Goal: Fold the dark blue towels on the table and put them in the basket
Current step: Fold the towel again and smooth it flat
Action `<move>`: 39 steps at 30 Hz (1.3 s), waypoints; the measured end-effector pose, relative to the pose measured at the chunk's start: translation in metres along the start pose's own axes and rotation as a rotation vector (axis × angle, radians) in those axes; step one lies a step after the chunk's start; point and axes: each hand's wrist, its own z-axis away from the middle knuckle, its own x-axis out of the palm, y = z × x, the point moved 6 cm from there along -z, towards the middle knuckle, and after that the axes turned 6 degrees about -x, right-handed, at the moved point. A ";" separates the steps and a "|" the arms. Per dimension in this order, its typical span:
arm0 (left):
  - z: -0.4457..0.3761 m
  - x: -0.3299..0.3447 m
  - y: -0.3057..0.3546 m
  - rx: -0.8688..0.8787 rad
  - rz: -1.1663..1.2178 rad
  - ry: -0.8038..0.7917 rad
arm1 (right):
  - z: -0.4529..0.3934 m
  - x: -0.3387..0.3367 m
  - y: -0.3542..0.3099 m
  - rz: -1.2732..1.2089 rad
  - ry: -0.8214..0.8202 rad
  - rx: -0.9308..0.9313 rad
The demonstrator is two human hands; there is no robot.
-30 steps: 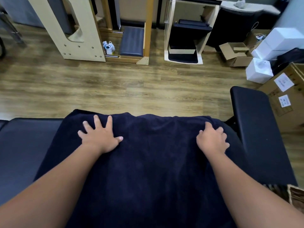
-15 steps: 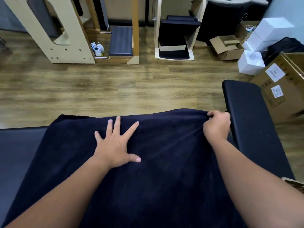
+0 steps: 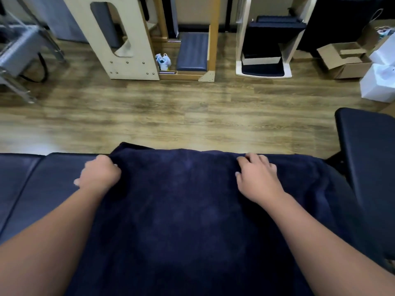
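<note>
Now the towel (image 3: 192,210) lies spread over the padded table (image 3: 32,189), its far edge toward twelve o'clock. At ten o'clock the left hand (image 3: 99,175) is blurred, fingers curled at the towel's left edge; whether it grips the cloth cannot be told. At two o'clock the right hand (image 3: 258,178) rests on the towel near the far edge, fingers bent and loosely spread, pinching nothing visible.
</note>
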 end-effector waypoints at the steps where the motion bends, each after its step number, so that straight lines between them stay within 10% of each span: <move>1: -0.006 -0.001 -0.001 0.041 0.054 -0.029 | -0.003 0.002 -0.018 -0.010 -0.021 -0.035; 7: -0.020 -0.044 -0.009 0.227 0.754 0.090 | -0.030 0.003 -0.087 -0.012 -0.094 -0.054; 11: -0.014 -0.028 -0.013 0.135 1.017 -0.454 | -0.032 0.005 -0.106 0.021 -0.104 -0.035; 14: -0.011 -0.011 -0.017 0.141 0.925 -0.580 | -0.023 0.004 -0.135 0.074 -0.013 -0.154; 25: 0.004 0.006 0.012 0.440 0.470 -0.267 | -0.011 0.028 -0.168 0.051 -0.086 -0.196; 34: -0.070 -0.054 -0.047 -0.071 0.724 0.183 | -0.012 0.034 -0.139 -0.125 -0.145 0.098; 39: -0.079 -0.042 -0.031 0.191 0.356 0.005 | -0.015 0.036 -0.143 -0.116 -0.193 0.091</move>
